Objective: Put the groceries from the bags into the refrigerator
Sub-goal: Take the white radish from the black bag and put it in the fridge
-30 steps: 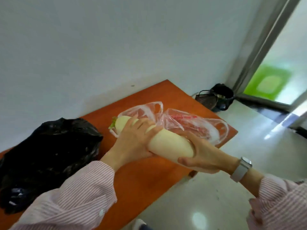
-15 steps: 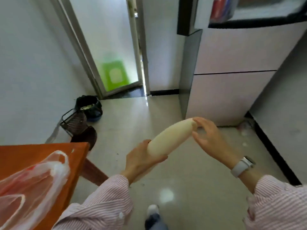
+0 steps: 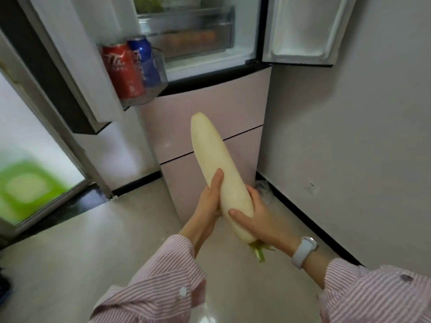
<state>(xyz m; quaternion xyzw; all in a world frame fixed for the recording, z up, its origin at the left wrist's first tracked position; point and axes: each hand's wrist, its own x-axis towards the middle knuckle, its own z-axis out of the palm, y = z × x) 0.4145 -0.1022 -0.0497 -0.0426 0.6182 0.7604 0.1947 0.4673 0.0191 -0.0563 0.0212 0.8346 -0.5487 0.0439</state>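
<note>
A: Where are we with the groceries?

B: We have the white radish at the centre of the frame, tip pointing up toward the open refrigerator, leafy stub low at the bottom. It is not in yet.

A: And our hands?

B: Our left hand lies along the radish's left side, thumb stretched up the skin, the other fingers hidden behind it, so we judge it wraps the root. Our right hand cups the thick lower end from the right, thumb laid across the front, clasping it.

A: What is already inside?

B: At the top of the frame we see clear drawers with something green and something orange in them, too blurred to name. In the door bin at upper left stand a red can and, touching it, a blue can. Whether those came from the bags we cannot tell.

A: So what is left?

B: Lifting the radish to the open compartment and finding a spot long enough for it. The bags are out of view, so we cannot say how much remains in them.
</note>
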